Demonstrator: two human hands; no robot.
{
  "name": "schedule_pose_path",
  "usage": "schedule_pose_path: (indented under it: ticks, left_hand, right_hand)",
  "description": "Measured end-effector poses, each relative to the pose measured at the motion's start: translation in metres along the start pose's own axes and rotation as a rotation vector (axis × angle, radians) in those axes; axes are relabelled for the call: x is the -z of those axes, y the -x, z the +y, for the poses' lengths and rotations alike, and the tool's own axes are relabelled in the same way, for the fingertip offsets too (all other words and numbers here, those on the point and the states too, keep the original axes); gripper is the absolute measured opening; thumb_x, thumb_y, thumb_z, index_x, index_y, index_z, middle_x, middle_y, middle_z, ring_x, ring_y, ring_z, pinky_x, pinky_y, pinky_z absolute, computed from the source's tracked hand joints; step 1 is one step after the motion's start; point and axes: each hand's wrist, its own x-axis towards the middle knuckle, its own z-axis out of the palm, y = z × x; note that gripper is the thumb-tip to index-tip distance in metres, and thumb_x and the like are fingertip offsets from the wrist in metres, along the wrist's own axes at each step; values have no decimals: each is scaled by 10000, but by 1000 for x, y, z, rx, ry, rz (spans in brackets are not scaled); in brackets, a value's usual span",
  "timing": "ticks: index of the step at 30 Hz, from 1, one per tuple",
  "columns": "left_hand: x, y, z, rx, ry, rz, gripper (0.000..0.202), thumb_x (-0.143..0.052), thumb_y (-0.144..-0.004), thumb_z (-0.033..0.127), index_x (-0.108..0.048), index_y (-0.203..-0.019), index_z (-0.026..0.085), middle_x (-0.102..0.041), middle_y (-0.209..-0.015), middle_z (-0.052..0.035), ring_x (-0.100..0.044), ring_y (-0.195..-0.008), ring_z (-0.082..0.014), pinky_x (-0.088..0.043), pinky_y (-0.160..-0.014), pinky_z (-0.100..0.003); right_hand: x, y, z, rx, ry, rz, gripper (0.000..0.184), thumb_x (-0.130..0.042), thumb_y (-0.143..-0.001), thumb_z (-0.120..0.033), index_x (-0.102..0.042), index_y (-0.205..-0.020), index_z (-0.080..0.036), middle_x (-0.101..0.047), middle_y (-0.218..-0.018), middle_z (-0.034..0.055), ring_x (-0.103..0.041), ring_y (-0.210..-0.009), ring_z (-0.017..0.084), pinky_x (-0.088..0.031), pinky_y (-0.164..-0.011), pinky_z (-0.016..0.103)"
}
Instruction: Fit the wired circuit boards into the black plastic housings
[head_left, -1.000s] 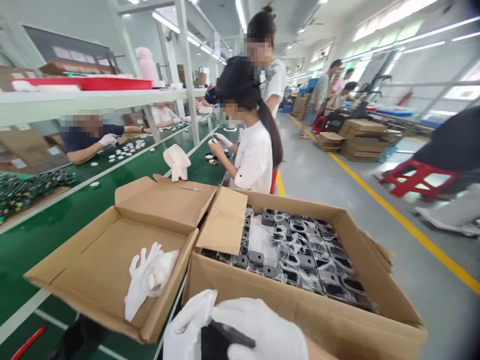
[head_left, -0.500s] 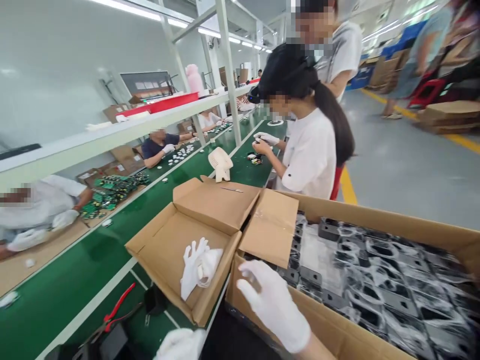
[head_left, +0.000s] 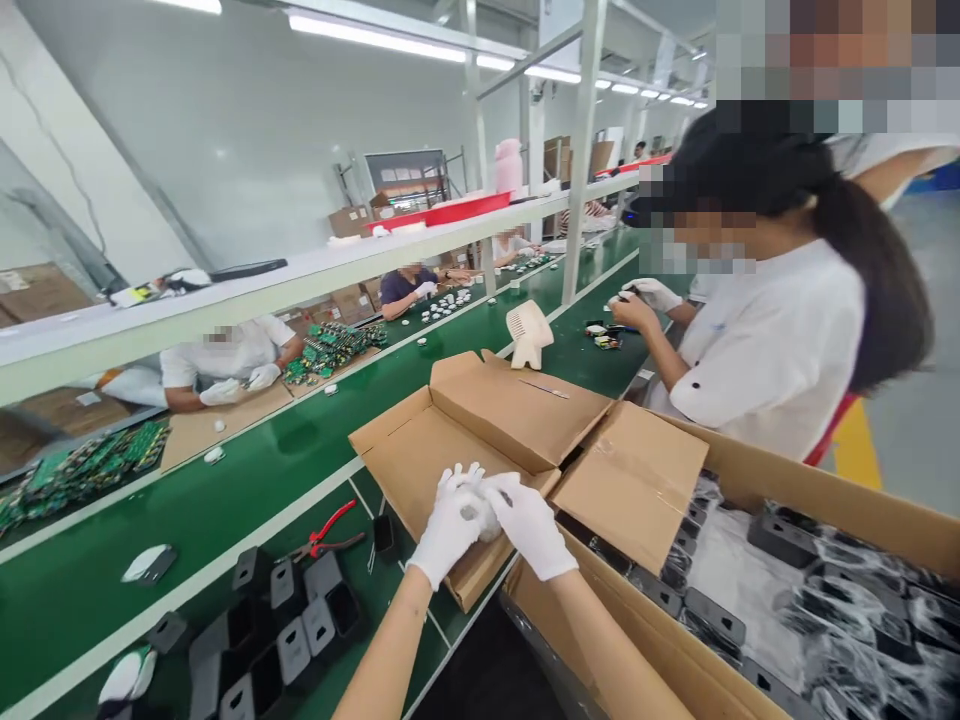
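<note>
My left hand (head_left: pixel 448 525) and my right hand (head_left: pixel 531 530), both in white gloves, meet over the open shallow cardboard box (head_left: pixel 401 440). A crumpled white bundle (head_left: pixel 489 522) lies between them, mostly covered by my hands. My left fingers curl around its left side, with a gap showing by the thumb. On the right, my bent fingers pinch at its upper edge. White on white makes it hard to tell the bundle's exact kind.
Black housings (head_left: pixel 300 640) and red-handled pliers (head_left: pixel 326 530) sit on the green bench at left. A deep carton (head_left: pixel 645 650) of plastic-wrapped black parts is at right. A cream fan-like piece (head_left: pixel 529 335) stands behind the box. A co-worker (head_left: pixel 772 320) works close by on the right.
My view has swung left. My right hand has moved from the deep carton's edge to the shallow box, and my left hand has come up from the bottom edge to join it.
</note>
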Motion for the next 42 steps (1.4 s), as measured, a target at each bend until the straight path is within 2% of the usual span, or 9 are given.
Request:
schedule_pose_path:
  ticks: [7,11,17,22,25,31,35,39,42]
  left_hand:
    - [-12,-7,-15,93,66,64,73,-574,-819,161,-596,-885,140,-551,-1295,-127,-395,-1336,-214,-201,-1155,-492]
    - [-16,-15,-17,140,55,111,256,-565,-875,322,-603,-1022,116,-541,-1278,-113,-453,-1265,-240,-330,-1082,-509]
    - [-5,3,-5,85,-2,98,218,-551,-856,291,-662,-1002,173,-541,-1297,-86,-351,-1350,-252,-263,-1130,-496]
    - [4,33,6,-27,-112,74,509,-579,-761,220,-566,-1262,309,-217,-1537,-22,-111,-1439,-293,-192,-1167,-490]
    - [6,33,7,-76,-227,23,632,-581,-735,199,-478,-1354,273,-129,-1562,-50,-88,-1430,-351,-177,-1158,-527]
    - [-1,3,8,-104,-433,-81,430,-451,-762,87,-613,-1160,84,-473,-1334,-191,-328,-1331,-376,-150,-1141,-554]
    - [4,-4,17,-131,-509,-149,411,-516,-749,148,-610,-1143,80,-506,-1269,-221,-385,-1277,-396,-179,-1099,-603]
    - [35,28,39,-271,-492,-236,361,-500,-810,257,-612,-1153,278,-429,-1407,-45,-258,-1383,-322,-205,-1116,-557]
    - [64,81,54,-242,-308,-151,364,-465,-817,181,-618,-1130,288,-539,-1284,-14,-433,-1258,-221,-370,-1044,-379]
  right_hand:
    - [-12,1,-7,53,-172,-101,397,-400,-828,-445,-591,-775,-100,-587,-772,-3,-441,-693,-15,-331,-687,71]
    - [-24,8,-10,37,-249,-101,388,-469,-784,-461,-556,-751,-85,-525,-692,-8,-354,-646,-19,-282,-628,73]
    - [-10,-5,-11,8,-446,-107,497,-468,-762,-581,-476,-730,-86,-469,-652,-11,-287,-612,-26,-245,-579,86]
    - [8,-14,-13,14,-605,-260,538,-392,-748,-648,-421,-768,-111,-460,-645,3,-296,-568,-21,-298,-560,107]
    - [7,-16,-13,-8,-634,-390,547,-379,-719,-677,-290,-692,-138,-282,-534,-51,-243,-477,-29,-289,-498,120]
    - [2,-22,-6,-23,-462,-483,629,-301,-661,-766,-161,-652,-153,-122,-491,-84,-167,-384,-29,-278,-459,146]
    - [11,-29,-6,-25,-192,-338,568,-298,-736,-690,-275,-651,-129,-278,-518,-48,-221,-477,-29,-244,-512,111]
    - [25,-31,-11,-38,126,-153,491,-445,-769,-581,-496,-693,-99,-537,-718,16,-307,-611,-22,-246,-626,104]
    - [33,-24,-16,-57,312,-65,521,-455,-756,-652,-601,-867,-164,-590,-882,34,-394,-671,14,-269,-687,145]
